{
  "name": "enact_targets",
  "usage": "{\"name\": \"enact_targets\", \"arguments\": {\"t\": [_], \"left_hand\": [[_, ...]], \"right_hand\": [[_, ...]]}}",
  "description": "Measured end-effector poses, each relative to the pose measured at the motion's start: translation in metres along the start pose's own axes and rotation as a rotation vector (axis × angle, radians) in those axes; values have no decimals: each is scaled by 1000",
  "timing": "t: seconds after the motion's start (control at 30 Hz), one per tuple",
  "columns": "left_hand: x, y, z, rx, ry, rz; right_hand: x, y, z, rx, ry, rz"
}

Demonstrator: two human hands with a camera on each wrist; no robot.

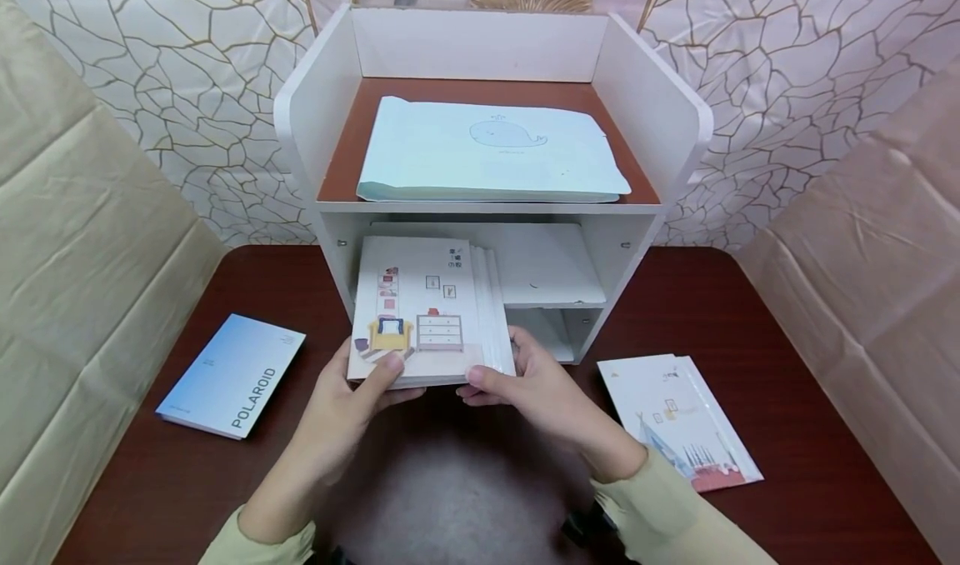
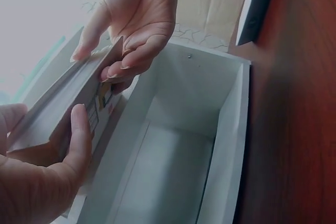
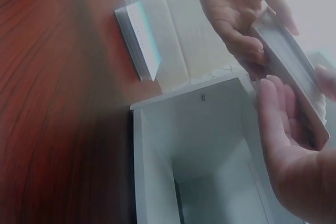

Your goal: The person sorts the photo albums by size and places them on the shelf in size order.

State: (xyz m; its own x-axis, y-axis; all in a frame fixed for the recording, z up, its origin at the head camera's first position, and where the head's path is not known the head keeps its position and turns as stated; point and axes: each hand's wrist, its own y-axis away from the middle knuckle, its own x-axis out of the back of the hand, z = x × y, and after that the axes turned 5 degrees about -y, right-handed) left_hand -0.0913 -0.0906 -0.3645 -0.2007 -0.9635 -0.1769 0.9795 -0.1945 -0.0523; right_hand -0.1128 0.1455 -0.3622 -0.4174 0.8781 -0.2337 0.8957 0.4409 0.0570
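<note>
My two hands hold a thick white notebook point(image 1: 420, 298) in front of the shelf, its cover drawn with a yellow armchair and a chest of drawers. My left hand point(image 1: 348, 398) grips the lower left corner, thumb on the cover and fingers underneath. At the lower right corner, my right hand point(image 1: 543, 386) pinches the layered white edges between thumb and fingers. Several edges show stepped along the right side, and whether they are one notebook or a stack I cannot tell. Both wrist views show the held notebook point(image 2: 58, 106) edge-on between the hands.
A white two-tier desk shelf point(image 1: 487, 207) stands ahead, with a pale blue whale-print folder point(image 1: 450, 148) lying on top. On the dark wooden table point(image 1: 300, 290), a blue POLAROID book point(image 1: 232, 373) lies left and white illustrated booklets point(image 1: 667, 407) lie right. Beige cloth panels point(image 1: 97, 240) flank the table.
</note>
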Motion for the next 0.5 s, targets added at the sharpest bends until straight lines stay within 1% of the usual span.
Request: {"name": "enact_targets", "arguments": {"t": [0.17,0.37,0.5], "left_hand": [[3,-6,5,10,69,-28],[12,-15,9,53,125,-86],[17,-21,11,83,173,-93]], "right_hand": [[-3,-7,-1,27,-46,29],[-4,-17,-2,29,-52,54],[-5,-23,-3,33,-47,75]]}}
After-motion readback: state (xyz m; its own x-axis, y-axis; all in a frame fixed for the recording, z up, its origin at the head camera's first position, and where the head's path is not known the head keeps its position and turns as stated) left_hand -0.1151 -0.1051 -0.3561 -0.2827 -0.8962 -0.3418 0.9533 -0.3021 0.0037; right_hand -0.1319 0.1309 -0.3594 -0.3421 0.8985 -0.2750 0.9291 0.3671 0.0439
